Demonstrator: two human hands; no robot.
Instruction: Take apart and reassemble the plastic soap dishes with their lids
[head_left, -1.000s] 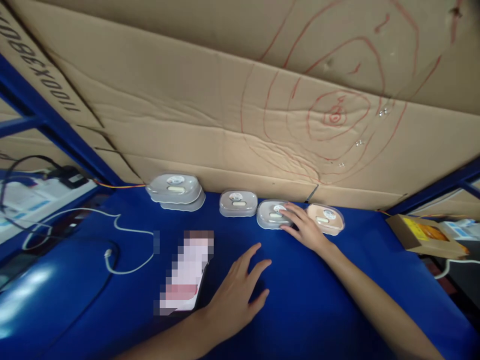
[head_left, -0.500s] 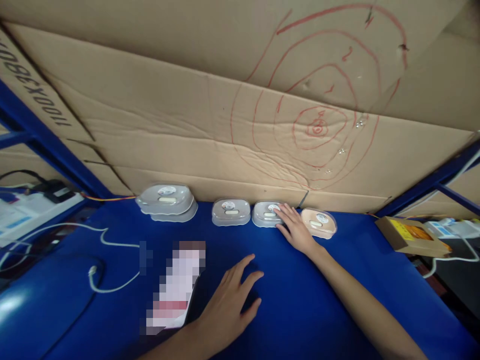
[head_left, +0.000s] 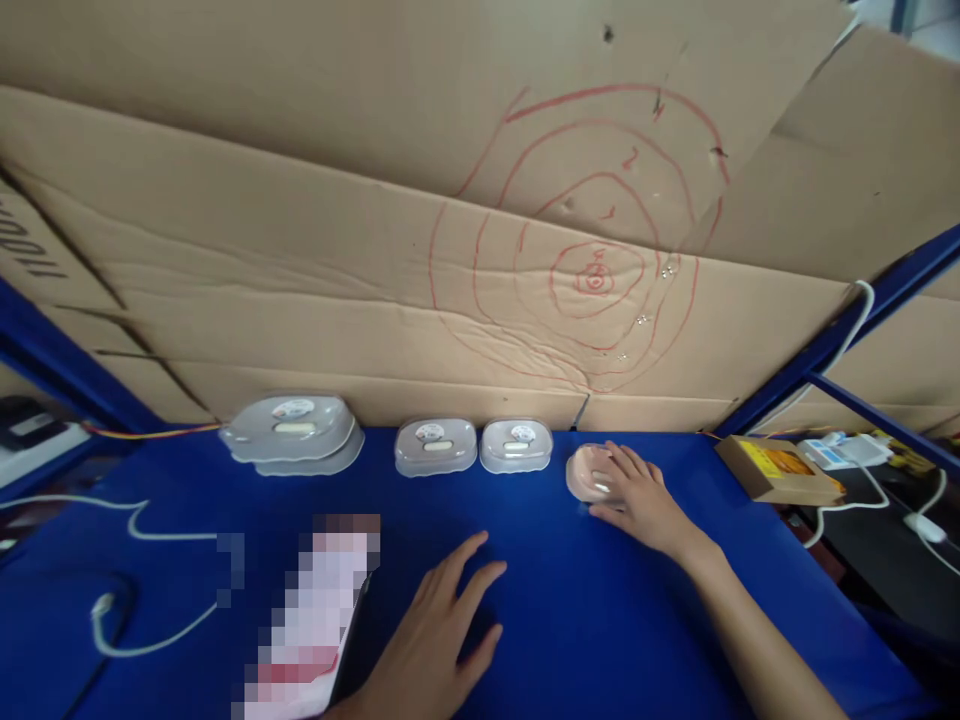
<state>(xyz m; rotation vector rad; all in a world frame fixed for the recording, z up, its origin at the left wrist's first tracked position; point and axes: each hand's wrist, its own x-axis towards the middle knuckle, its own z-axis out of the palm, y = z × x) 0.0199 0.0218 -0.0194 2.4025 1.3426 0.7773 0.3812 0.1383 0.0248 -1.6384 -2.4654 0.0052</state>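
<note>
My right hand [head_left: 641,498] reaches over a small pink box with a clear lid [head_left: 590,476], fingers at its far side and thumb at the near side; the hand hides the box's right part. Left of it stand two grey boxes of the same kind, one grey box [head_left: 516,447] nearer and another grey box [head_left: 435,448] beyond, each with a round label and a pale tab. My left hand [head_left: 442,625] is low over the blue table top, fingers spread, holding nothing. Beside it lies a phone [head_left: 307,620] with a pixelated screen.
Larger grey lidded boxes [head_left: 289,435] are stacked at the back left. A cardboard wall [head_left: 300,250] with red-drawn rings closes off the rear. A brown box [head_left: 780,472] sits at the right edge. A white cable [head_left: 172,640] loops at the left.
My right hand has left the grey box and moved right onto the pink one, which sits slightly nearer me. My left hand stays spread. The view has shifted.
</note>
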